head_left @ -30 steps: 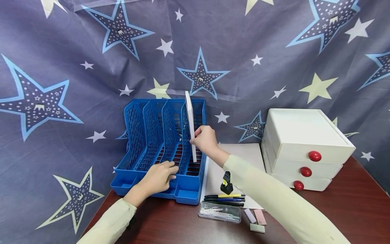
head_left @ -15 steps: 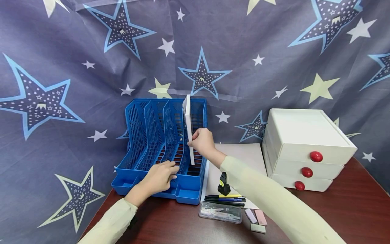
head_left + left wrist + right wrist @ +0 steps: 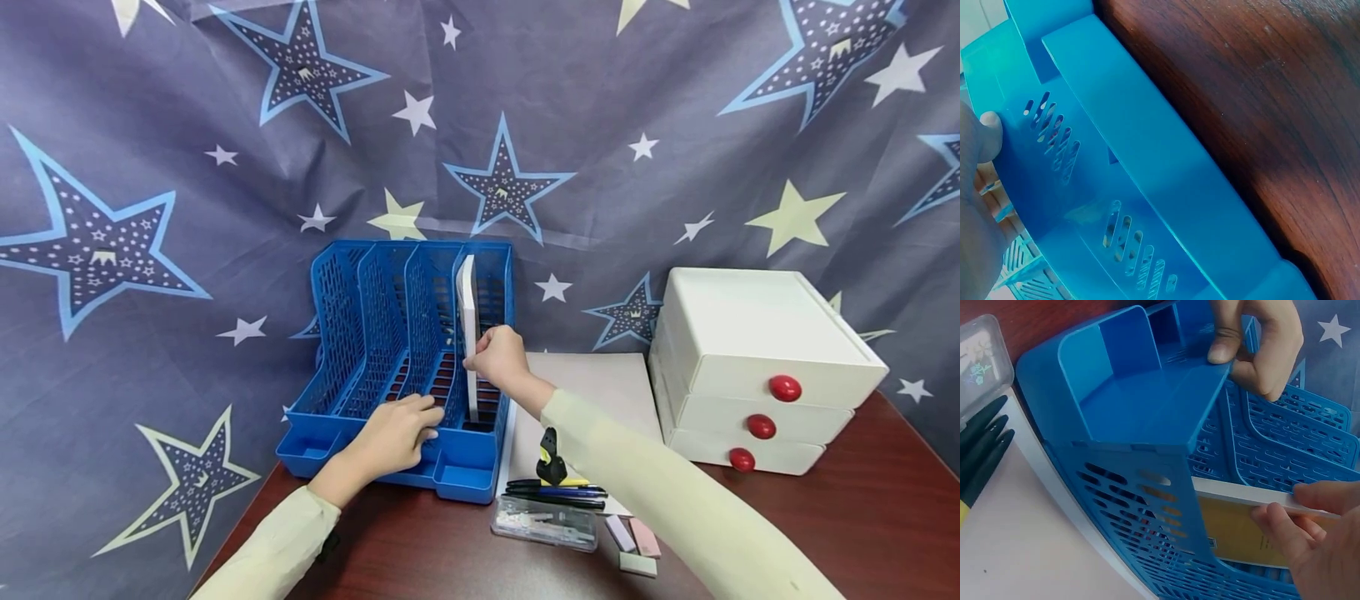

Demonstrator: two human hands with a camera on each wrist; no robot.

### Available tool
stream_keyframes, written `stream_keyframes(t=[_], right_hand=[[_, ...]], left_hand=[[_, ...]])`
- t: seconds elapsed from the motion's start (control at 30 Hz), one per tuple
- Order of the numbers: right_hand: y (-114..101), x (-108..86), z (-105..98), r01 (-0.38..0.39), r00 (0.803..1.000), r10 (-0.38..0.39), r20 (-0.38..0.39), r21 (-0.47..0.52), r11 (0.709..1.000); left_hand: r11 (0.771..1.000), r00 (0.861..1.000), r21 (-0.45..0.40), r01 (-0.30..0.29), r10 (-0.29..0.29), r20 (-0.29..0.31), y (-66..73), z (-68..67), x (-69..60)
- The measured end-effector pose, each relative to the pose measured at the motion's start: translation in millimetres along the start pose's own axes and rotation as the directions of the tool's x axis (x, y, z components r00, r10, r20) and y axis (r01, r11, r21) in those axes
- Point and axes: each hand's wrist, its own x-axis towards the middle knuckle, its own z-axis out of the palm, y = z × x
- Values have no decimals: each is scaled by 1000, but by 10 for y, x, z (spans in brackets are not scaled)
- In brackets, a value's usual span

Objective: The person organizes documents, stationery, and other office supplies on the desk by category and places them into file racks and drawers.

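Note:
My right hand [image 3: 500, 358] pinches the near edge of a thin book [image 3: 471, 350] between thumb and fingers. The book stands upright in the rightmost compartment of a blue desk file organizer [image 3: 405, 479]. In the right wrist view the book's tan cover [image 3: 1229, 530] shows through that compartment, its white edge between my fingertips. My left hand [image 3: 390, 437] grips the organizer's front wall near the middle. The left wrist view shows the thumb [image 3: 990, 137] on the wall's outer face, with other fingers over the inner side.
Right of the organizer lies a large white sheet or pad [image 3: 592, 375], with several pens [image 3: 555, 493] on it. Nearby are a clear plastic case [image 3: 543, 523] and erasers [image 3: 637, 565]. A white drawer unit [image 3: 765, 333] with red knobs stands at right. A starry cloth [image 3: 570, 83] hangs behind.
My right hand has lowered the book further into the rightmost compartment, so its top sits lower and its bottom corner reaches closer to the front. My left hand stays on the organizer.

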Motion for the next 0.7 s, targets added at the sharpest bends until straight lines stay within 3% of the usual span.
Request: stream_keyframes(t=[0.33, 0.7], right_hand=[[-42, 3, -8, -60, 997, 59, 45, 7, 998], [-60, -21, 92, -19, 996, 21, 84, -25, 1000]], left_hand=[[1000, 1000, 13, -2, 2, -16, -11, -5, 17], [1000, 1000, 9, 3, -3, -8, 19, -16, 16]])
